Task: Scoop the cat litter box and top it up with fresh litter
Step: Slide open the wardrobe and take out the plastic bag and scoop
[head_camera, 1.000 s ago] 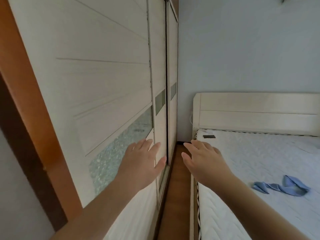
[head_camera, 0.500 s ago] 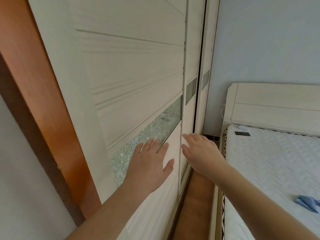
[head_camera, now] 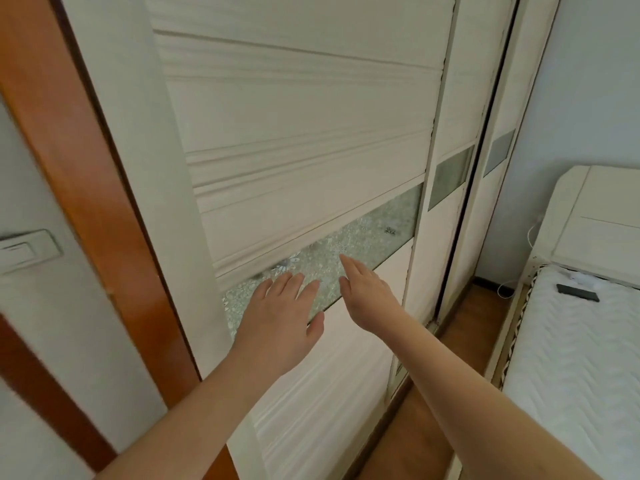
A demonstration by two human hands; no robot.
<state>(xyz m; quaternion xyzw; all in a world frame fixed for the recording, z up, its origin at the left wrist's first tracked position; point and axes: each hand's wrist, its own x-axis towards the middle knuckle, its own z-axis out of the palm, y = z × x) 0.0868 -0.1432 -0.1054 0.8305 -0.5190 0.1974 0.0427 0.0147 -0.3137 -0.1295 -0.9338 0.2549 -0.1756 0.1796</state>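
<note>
No litter box, scoop or litter is in view. A white sliding wardrobe door (head_camera: 304,126) with a frosted patterned glass strip (head_camera: 374,237) fills the middle of the head view. My left hand (head_camera: 280,317) is held flat with straight fingers over the glass strip, holding nothing. My right hand (head_camera: 367,299) is stretched out beside it, fingers straight and pointing at the glass, also holding nothing. Whether either hand touches the door cannot be told.
An orange-brown door frame (head_camera: 86,188) and a wall switch (head_camera: 24,251) are on the left. A second wardrobe door (head_camera: 450,174) lies further right. A bed with a white mattress (head_camera: 575,368), cream headboard (head_camera: 588,220) and a dark remote (head_camera: 577,292) stands right, beyond a narrow wooden floor strip (head_camera: 460,334).
The view has swung left toward the wardrobe door. Both hands, still flat and holding nothing, have moved from the gap by the bed onto the front of the glass strip.
</note>
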